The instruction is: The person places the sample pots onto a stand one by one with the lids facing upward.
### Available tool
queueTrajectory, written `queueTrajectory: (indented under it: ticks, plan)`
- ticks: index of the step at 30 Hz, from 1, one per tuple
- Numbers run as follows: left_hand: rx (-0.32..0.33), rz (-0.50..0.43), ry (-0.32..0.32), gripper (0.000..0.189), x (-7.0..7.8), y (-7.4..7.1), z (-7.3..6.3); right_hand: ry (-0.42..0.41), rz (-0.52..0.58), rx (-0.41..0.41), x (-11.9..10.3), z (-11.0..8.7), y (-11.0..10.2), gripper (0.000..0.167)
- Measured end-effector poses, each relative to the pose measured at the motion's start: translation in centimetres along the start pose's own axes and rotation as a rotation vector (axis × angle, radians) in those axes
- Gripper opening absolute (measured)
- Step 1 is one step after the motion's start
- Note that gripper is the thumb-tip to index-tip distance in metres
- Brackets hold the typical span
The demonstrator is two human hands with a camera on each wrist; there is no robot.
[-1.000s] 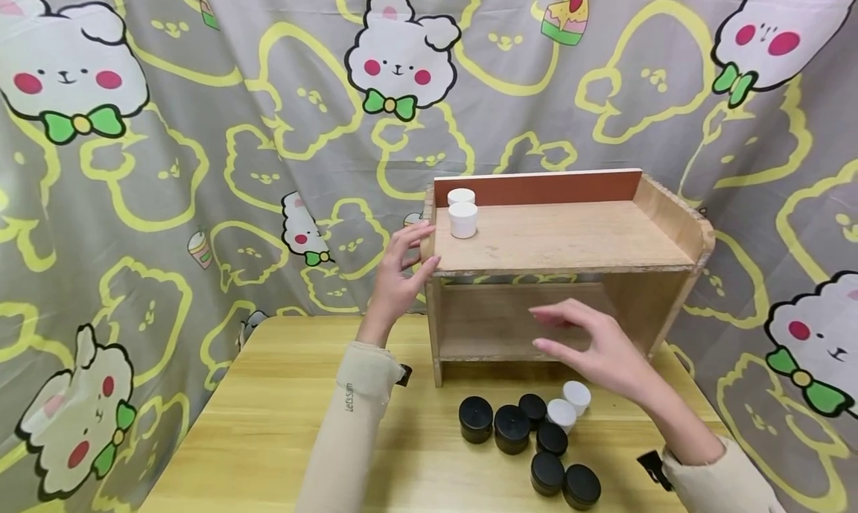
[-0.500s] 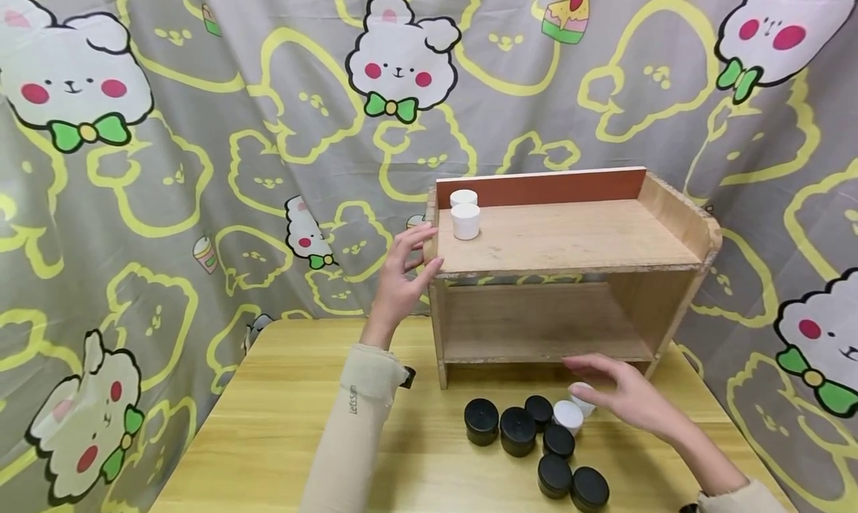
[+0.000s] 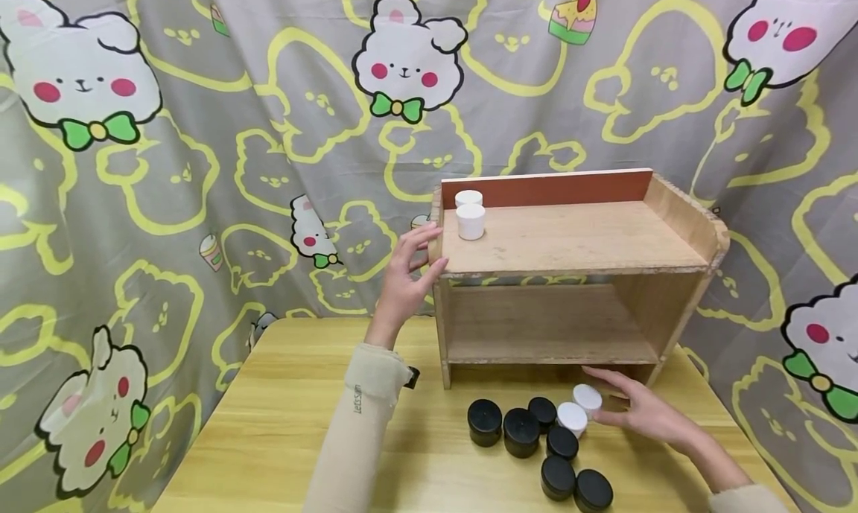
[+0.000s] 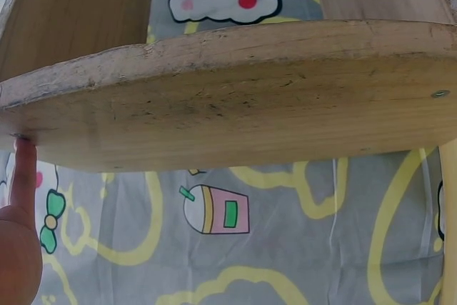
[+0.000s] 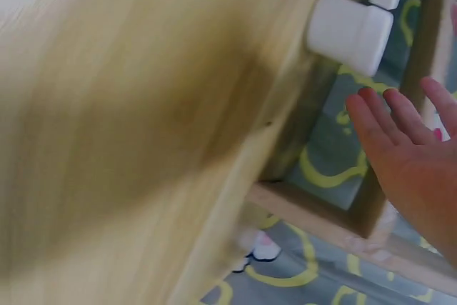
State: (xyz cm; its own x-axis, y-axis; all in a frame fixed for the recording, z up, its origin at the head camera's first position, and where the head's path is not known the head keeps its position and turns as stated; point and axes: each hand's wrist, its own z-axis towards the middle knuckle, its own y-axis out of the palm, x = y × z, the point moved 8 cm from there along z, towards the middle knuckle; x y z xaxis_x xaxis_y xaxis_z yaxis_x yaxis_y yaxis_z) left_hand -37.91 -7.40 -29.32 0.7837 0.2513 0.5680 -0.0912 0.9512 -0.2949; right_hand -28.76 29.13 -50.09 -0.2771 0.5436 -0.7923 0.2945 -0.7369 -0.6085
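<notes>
Hovering beside the farther white tub [image 3: 587, 398], low and right of centre in the head view, the right grip [image 3: 642, 411] is released, with thumb and forefinger parted around the tub's right and far sides. I cannot tell whether the thumb touches it; from the right wrist, a gap shows below the fingertips. Against the tub's lower left stands a second white tub [image 3: 572, 418], and past that crowd six black jars [image 3: 520, 432], lids up, straggling toward the bottom of the frame.

Just behind rises the wooden shelf unit [image 3: 570, 237], its lower board [image 3: 550, 323] closing off the back. The left grip [image 3: 407, 275], near mid-frame, is unclenched, fingers and thumb resting against the unit's left side. Two more white tubs [image 3: 471, 222] stand one behind the other at the left end of its top, before a reddish-brown back strip [image 3: 547, 190].

A yellowish wood-grain surface [image 3: 295, 409] fills the lower middle, crossed by a beige sleeve [image 3: 355, 431]. Around it all hangs a grey curtain [image 3: 248, 51], softly creased, printed with yellow outlines and white animal faces in green bows.
</notes>
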Motion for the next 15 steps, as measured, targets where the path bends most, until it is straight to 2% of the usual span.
queueTrajectory:
  ticks: [7, 15]
  plan:
    - [-0.006, -0.011, 0.009, 0.045, 0.0, 0.1, 0.1, -0.012, 0.004, 0.015, 1.6, 0.7, 0.2, 0.078]
    - [0.001, -0.006, 0.002, 0.044, 0.1, 0.0, 0.0, -0.050, 0.036, -0.031, 2.2, 1.6, 1.1, 0.070]
